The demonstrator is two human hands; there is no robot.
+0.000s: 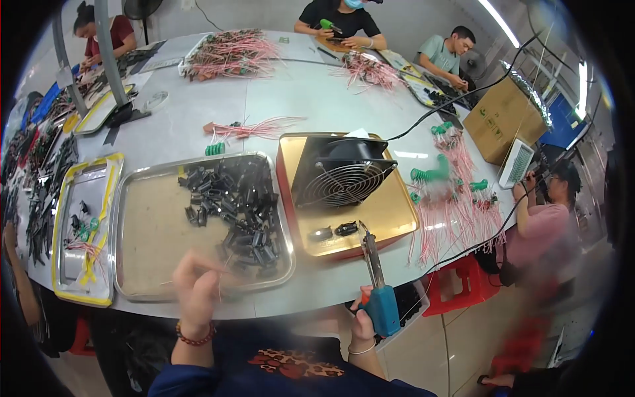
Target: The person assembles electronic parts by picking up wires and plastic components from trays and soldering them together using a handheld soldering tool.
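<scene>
My right hand (362, 325) grips the blue handle of a soldering gun (385, 311). Its metal tip points up and away, beside a small black plastic part (346, 229) on the gold-coloured tray (314, 246). A shiny silvery piece (321, 234) lies left of that part. My left hand (196, 288), smeared by motion, is raised over the near edge of a metal tray (149, 225). Its fingers are curled together in a pinch; faint thin pinkish lines show beside them, and what they hold is unclear. Many black plastic parts (231, 198) are heaped in the metal tray's right side.
A black fan (347, 178) stands on the gold tray. Wire bundles with green parts (456, 192) lie to its right; a yellow-edged tray (69, 258) sits far left. A cardboard box (506, 119) and a black cable border the right. Several people sit around the table.
</scene>
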